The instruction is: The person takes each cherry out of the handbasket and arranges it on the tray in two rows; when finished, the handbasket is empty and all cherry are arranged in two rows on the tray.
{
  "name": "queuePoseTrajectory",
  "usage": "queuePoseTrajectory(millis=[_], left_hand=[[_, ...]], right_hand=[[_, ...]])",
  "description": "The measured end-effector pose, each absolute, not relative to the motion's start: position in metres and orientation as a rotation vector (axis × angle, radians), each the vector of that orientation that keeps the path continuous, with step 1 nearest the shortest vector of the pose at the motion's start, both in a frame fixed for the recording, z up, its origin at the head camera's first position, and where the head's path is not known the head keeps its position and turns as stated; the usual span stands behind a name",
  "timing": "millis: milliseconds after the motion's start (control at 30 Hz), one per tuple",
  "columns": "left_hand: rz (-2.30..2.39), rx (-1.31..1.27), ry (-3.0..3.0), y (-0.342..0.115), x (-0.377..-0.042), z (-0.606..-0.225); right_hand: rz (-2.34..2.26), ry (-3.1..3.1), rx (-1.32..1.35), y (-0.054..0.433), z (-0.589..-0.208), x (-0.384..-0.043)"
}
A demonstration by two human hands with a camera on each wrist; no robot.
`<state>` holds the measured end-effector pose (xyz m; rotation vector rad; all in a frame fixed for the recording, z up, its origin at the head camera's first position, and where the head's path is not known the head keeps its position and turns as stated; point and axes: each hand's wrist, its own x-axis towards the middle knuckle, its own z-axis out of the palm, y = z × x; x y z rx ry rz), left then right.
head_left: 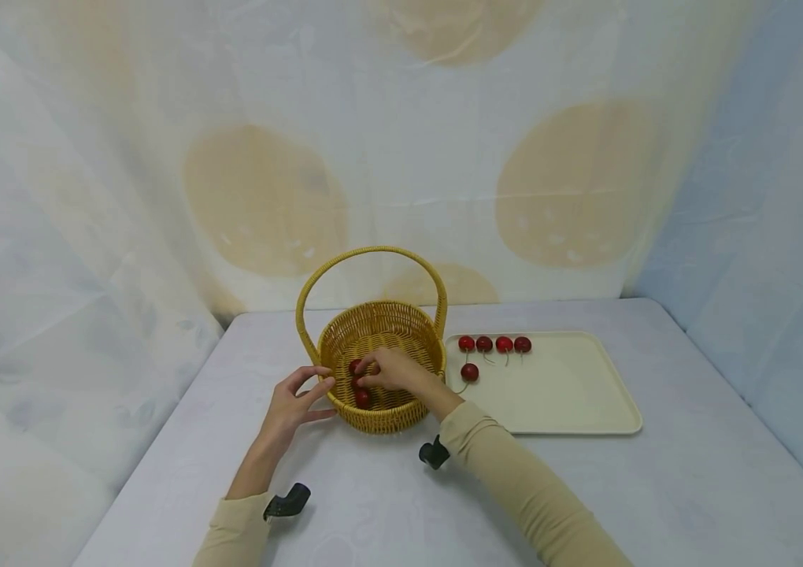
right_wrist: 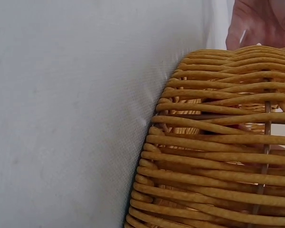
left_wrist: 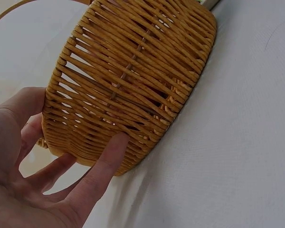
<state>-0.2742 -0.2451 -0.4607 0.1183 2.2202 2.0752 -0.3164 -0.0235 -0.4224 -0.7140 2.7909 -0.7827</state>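
A yellow-brown wicker basket (head_left: 382,421) with a tall hoop handle stands on the table. My left hand (head_left: 290,405) is at its left side, fingers spread and loosely bent; in the left wrist view fingertips (left_wrist: 118,140) touch the woven wall and the rim. My right hand (head_left: 390,368) reaches inside over the right part of the rim, its bent fingers around the middle one of three dark red cherries in a column. The nearest cherry (head_left: 362,399) and the farthest cherry (head_left: 354,366) show beside the fingers; the middle one is partly covered. Wicker hides most of this hand in the right wrist view.
Right of the basket lies a cream rectangular tray (head_left: 564,386), close against it. A row of stemmed cherries (head_left: 504,345) runs along its far left edge, with one more cherry (head_left: 469,372) below. A pale cloth (head_left: 387,488) covers the table; patterned curtains hang behind.
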Motion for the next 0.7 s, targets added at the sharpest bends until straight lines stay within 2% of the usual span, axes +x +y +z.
queuePoseTrajectory(millis=[700], left_hand=[[2.044,0.112,2.242,-0.2477,-0.2750,-0.4613]], right_hand=[[-0.770,2.705,-0.699,-0.0296,-0.4266,-0.3211]])
